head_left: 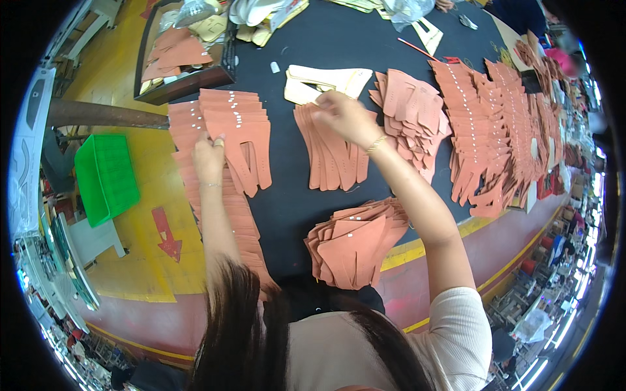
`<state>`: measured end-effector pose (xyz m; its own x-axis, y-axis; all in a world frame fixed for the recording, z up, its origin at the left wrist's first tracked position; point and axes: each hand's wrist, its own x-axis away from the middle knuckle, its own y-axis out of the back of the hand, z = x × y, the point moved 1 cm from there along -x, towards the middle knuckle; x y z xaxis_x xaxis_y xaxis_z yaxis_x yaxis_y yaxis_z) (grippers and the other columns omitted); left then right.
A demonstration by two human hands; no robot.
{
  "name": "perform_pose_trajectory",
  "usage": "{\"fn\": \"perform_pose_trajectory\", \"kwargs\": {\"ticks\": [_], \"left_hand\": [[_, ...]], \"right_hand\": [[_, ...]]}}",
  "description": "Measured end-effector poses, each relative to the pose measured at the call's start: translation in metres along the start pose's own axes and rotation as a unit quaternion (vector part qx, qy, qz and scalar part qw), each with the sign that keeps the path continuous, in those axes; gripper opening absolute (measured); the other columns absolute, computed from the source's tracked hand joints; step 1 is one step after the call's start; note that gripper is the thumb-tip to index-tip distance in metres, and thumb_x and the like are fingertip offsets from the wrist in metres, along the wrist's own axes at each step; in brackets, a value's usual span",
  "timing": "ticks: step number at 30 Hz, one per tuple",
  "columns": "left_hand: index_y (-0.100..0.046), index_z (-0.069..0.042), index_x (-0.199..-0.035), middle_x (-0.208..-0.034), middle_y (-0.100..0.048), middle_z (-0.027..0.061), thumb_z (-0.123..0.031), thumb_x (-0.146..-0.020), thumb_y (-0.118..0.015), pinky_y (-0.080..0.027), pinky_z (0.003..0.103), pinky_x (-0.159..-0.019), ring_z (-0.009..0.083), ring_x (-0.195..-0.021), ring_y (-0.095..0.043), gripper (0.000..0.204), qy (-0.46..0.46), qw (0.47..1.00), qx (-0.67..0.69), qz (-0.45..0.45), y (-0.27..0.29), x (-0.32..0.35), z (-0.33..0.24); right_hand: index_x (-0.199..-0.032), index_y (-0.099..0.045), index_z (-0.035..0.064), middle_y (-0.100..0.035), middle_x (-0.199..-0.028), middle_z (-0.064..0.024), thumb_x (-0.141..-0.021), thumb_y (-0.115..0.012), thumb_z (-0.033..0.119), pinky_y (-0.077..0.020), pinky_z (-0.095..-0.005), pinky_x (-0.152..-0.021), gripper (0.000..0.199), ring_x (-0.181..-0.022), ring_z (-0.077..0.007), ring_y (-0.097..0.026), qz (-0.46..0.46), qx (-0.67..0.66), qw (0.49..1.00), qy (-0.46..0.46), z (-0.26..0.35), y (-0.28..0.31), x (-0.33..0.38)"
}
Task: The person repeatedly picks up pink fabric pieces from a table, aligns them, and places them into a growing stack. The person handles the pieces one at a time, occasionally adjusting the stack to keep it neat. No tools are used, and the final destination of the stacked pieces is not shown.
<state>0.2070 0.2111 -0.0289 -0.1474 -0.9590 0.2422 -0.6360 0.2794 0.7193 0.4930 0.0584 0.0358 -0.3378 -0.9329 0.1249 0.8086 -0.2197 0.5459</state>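
Observation:
My left hand (209, 161) is closed at the edge of a fanned stack of flat coral cut pieces (236, 124), some with a slot and small punched holes. White marks run along the upper part of this stack. Under my left forearm, more overlapping coral pieces (240, 218) run down the table's left edge. My right hand (347, 120) hovers at the top of a smaller coral fan (332, 159), fingers curled together; whatever they may hold is hidden. Just beyond it lies a cream cut-out piece (339, 79).
Close to my body sits a coral pile (352, 244). Further coral stacks (414, 107) and long overlapping rows (473, 117) fill the table's right side. At the far left stands a dark box (186, 91) of scraps. A green crate (107, 176) is beside the table.

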Motion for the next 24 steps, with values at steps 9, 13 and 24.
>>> {"fn": "perform_pose_trajectory", "kwargs": {"ticks": [9, 13, 24], "left_hand": [[-0.06, 0.003, -0.118, -0.096, -0.068, 0.0242, -0.018, -0.086, -0.072, -0.052, 0.048, -0.084, 0.0415, -0.091, -0.066, 0.04, -0.021, 0.997, -0.071, 0.029, 0.004, 0.001, -0.007], [-0.046, -0.001, -0.139, -0.114, -0.063, 0.026, -0.022, -0.086, -0.072, -0.048, 0.047, -0.09, 0.0423, -0.107, -0.06, 0.063, -0.149, 0.969, -0.147, -0.128, 0.004, 0.033, -0.027], [-0.062, -0.002, -0.113, -0.094, -0.066, 0.0048, -0.027, -0.096, -0.065, -0.054, 0.028, -0.075, 0.013, -0.084, -0.065, 0.03, 0.044, 0.852, 0.365, 0.373, -0.107, 0.117, -0.089]], "right_hand": [[-0.118, -0.058, -0.001, -0.059, -0.117, -0.0187, -0.082, -0.067, 0.009, -0.0484, -0.0422, -0.094, 0.038, -0.109, -0.0364, -0.058, -0.069, 0.265, 0.961, 0.038, -0.058, 0.042, 0.071], [-0.112, -0.059, 0.003, -0.061, -0.116, -0.0162, -0.085, -0.066, 0.008, -0.0492, -0.0418, -0.09, 0.029, -0.107, -0.0353, -0.06, -0.078, 0.307, 0.948, 0.041, -0.058, 0.032, 0.086], [-0.101, -0.058, 0.0031, -0.065, -0.084, -0.0083, -0.089, -0.07, 0.013, -0.0532, -0.0335, -0.07, 0.02, -0.081, -0.0154, -0.067, -0.001, -0.195, 0.962, -0.189, -0.059, 0.038, 0.086]]}}
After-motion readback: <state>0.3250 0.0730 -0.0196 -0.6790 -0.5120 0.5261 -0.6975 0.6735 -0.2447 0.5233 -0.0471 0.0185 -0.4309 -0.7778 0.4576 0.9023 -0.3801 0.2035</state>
